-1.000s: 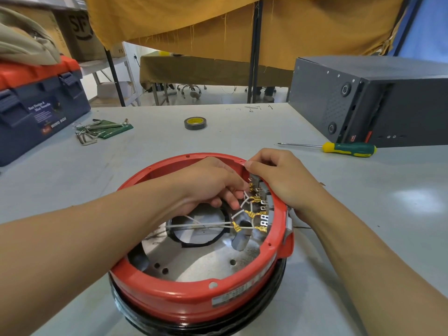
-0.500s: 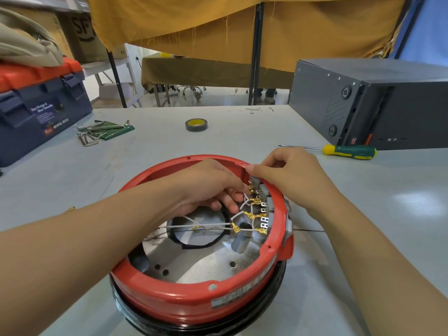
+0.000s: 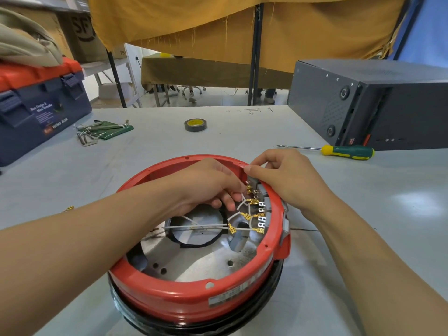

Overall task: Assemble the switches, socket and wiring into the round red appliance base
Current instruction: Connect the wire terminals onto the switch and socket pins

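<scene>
Wiring step: left hand (image 3: 206, 187) pinches a white wire (image 3: 238, 198), right hand (image 3: 282, 180) grips the grey switch (image 3: 254, 181) at the red base (image 3: 194, 292) rim; next, likely seating the connector.

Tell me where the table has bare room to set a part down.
Free: the table right of the red base, below the screwdriver; also the stretch between the hex keys, the tape roll and the base. Crowded: inside the base, where both hands work at the wiring.

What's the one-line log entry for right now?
stage: wiring switches | left hand: inside red base, pinching white wire | right hand: gripping grey switch at rim | screwdriver: idle on table
</scene>
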A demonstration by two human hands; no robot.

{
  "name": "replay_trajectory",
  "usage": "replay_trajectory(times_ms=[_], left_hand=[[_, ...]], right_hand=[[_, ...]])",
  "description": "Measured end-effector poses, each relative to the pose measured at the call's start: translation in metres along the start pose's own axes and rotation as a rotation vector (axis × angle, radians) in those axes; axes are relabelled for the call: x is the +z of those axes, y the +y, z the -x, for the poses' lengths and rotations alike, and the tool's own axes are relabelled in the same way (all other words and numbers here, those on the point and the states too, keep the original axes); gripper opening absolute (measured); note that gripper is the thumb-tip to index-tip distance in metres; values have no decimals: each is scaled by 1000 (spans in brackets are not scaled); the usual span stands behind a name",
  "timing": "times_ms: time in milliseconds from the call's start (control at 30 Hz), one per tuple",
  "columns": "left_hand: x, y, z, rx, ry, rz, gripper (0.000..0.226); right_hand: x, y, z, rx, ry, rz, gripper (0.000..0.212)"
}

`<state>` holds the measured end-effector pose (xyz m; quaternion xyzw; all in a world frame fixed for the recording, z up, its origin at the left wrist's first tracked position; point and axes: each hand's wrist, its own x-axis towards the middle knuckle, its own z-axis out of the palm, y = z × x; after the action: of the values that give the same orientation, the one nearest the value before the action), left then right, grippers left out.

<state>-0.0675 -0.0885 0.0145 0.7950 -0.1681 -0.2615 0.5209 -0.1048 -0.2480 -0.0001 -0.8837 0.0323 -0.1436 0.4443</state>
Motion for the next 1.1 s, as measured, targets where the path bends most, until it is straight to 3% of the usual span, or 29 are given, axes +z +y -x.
replay_trajectory(times_ms=[367,533,700,1100], left_hand=[[-1,2,3,41,6,-114,16],[-7,2,9,118,85,-236,13],[-8,3,16,214,-34,-306,6],[-3,0,13,365,-47,-443,7]], right_hand=[[-2,-1,-2,-50,-83,41,16],[-2,-2,-1,-46,-86,18,15],[-3,-2,0,-30,-88,9,16],[-6,-1,-1,-38,-33,302,30]])
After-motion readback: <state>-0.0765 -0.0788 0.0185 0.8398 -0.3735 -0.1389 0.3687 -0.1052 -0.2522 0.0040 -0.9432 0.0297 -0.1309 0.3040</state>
